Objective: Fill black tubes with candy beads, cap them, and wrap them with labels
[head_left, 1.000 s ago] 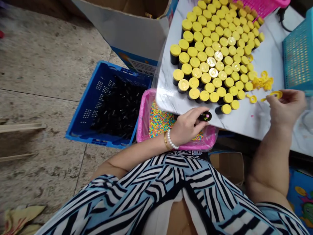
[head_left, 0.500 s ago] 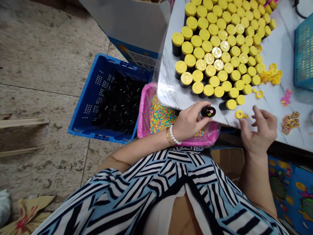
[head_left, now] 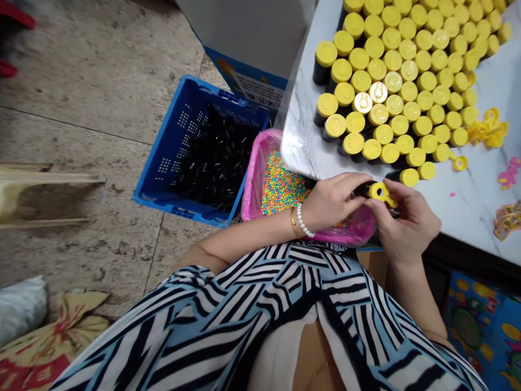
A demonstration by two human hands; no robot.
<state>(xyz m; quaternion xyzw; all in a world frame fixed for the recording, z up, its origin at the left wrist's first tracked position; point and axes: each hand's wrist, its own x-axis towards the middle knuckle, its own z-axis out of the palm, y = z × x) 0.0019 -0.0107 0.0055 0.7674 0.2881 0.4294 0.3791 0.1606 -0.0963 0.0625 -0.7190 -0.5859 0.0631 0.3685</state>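
My left hand (head_left: 330, 202) is closed around a small black tube (head_left: 361, 189), held over the near edge of the table. A yellow plastic ring piece (head_left: 378, 190) with a short stem is pinched in my right hand (head_left: 407, 220), right at the tube's mouth. Whether the ring is inside the mouth or just against it, I cannot tell. Just beyond my fingers stand many black tubes with yellow caps (head_left: 409, 177), packed close together. Beneath my left wrist is a pink tub (head_left: 256, 182) lined with plastic, holding tiny coloured balls (head_left: 280, 187).
A blue crate (head_left: 163, 149) of black tubes stands left of the tub, near a large carton (head_left: 252, 38). On the marble-patterned table (head_left: 468, 217) lie loose yellow rings (head_left: 490, 130), pink pieces (head_left: 508, 172) and printed packets (head_left: 508, 221). Sacks (head_left: 61, 331) rest on the floor.
My right hand has picked up the yellow ring piece from the table and brought it left to the black tube. The tube has tipped toward the right hand. The view has shifted.
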